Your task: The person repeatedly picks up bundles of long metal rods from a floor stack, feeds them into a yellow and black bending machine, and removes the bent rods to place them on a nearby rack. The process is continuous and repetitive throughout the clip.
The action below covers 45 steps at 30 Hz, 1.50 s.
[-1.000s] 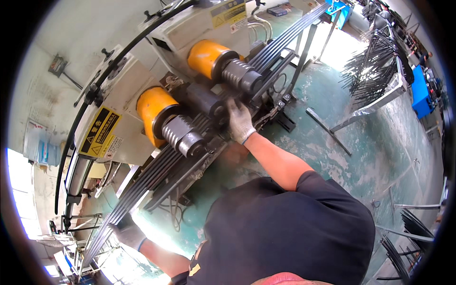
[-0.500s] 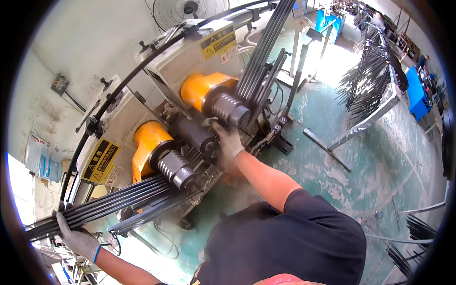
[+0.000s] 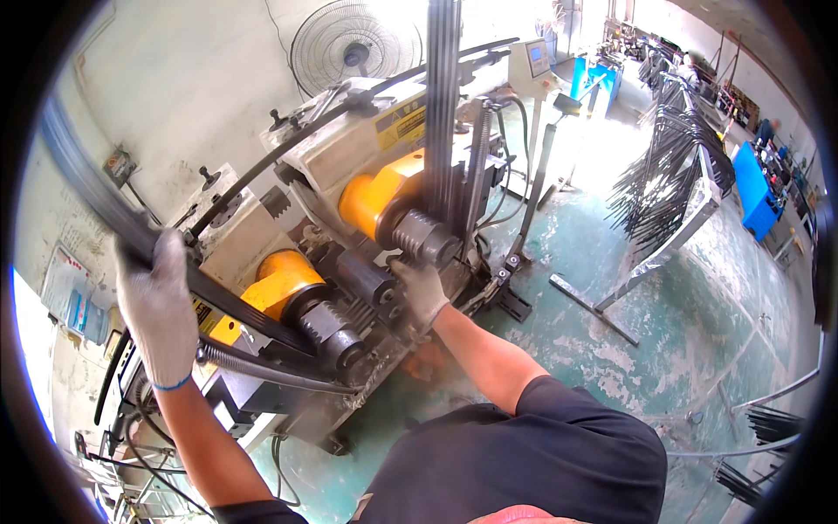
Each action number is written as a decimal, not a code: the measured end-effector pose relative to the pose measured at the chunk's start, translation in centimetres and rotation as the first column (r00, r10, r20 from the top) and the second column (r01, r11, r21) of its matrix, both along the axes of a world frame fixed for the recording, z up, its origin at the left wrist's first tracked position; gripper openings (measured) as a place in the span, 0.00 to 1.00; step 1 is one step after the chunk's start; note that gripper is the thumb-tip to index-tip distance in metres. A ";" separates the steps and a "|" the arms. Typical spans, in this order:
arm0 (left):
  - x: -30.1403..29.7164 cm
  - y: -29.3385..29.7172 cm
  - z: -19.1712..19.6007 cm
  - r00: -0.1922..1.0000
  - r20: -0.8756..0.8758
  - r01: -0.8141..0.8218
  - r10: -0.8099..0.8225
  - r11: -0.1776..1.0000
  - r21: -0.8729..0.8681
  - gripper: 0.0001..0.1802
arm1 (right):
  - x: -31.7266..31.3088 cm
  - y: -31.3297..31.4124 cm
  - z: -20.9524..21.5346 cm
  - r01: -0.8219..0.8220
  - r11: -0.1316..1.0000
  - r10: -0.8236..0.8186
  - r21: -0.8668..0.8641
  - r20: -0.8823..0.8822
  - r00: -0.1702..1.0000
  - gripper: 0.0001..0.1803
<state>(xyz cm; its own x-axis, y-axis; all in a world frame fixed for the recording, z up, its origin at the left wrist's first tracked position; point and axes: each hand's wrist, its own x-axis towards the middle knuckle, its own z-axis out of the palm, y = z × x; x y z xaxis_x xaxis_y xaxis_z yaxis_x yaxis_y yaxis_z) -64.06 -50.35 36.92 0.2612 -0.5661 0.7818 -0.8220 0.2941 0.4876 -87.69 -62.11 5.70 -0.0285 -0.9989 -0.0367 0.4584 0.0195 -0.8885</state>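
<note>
A: Where are the rods?
B: Leaning up and outward past the gloved left hand, and standing upright beyond the right hand.
A: And the hands?
B: The left presses against rods; whether it grips, I cannot tell. The right, blurred, is beside the black cylinder, its hold unclear.
A: Best handling?
B: I'd judge even pressure, rods bunched, right hand clear of the rollers.
A: Anything in the way?
B: A yellow housing between the hands. Beyond, a fan; well right of both, a rack.
</note>
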 end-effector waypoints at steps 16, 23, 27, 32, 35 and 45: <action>-1.2 -2.2 0.2 0.974 -0.129 0.196 -0.186 0.978 0.069 0.16 | -0.3 -0.3 -0.5 0.033 0.999 -0.034 -0.024 -0.055 0.998 0.19; -1.9 -1.7 0.6 0.980 -0.133 0.162 -0.150 0.984 0.079 0.15 | 0.3 -2.2 -4.5 0.087 0.952 -0.136 -0.294 -0.149 0.980 0.18; -2.0 -1.5 0.6 0.974 -0.159 0.173 -0.159 0.982 0.077 0.15 | 0.4 -1.9 -4.2 0.067 0.965 -0.109 -0.255 -0.156 0.982 0.18; -2.0 -1.7 0.5 0.973 -0.160 0.178 -0.167 0.982 0.057 0.16 | -0.1 -1.8 -4.1 0.043 0.977 -0.085 -0.207 -0.198 0.976 0.18; -2.0 -1.7 0.5 0.979 -0.139 0.159 -0.148 0.985 0.073 0.16 | 0.1 -2.1 -4.3 0.059 0.968 -0.105 -0.243 -0.183 0.977 0.16; -2.0 -1.7 0.4 0.978 -0.128 0.173 -0.165 0.983 0.058 0.18 | 0.5 -2.8 -5.6 0.071 0.926 -0.174 -0.371 -0.251 0.952 0.19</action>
